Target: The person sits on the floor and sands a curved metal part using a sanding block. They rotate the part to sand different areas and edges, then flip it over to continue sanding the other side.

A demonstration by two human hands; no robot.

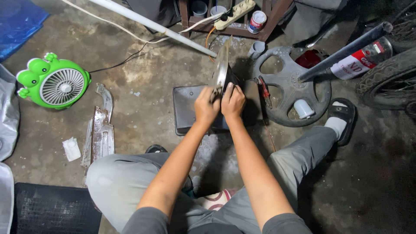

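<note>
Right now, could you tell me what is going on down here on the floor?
A person sits on the concrete floor, both hands gripping a thin metal disc stood on edge over a dark metal plate. The left hand and right hand sit side by side at its lower edge. A green fan stands to the left, a black wheel to the right.

I see both hands side by side, left hand (206, 106) and right hand (233, 102), on a metal disc (222, 67) standing over a flat plate (187, 110). Fan (55, 83) far left, wheel (291, 86) right, power strip (235, 14) behind.
</note>
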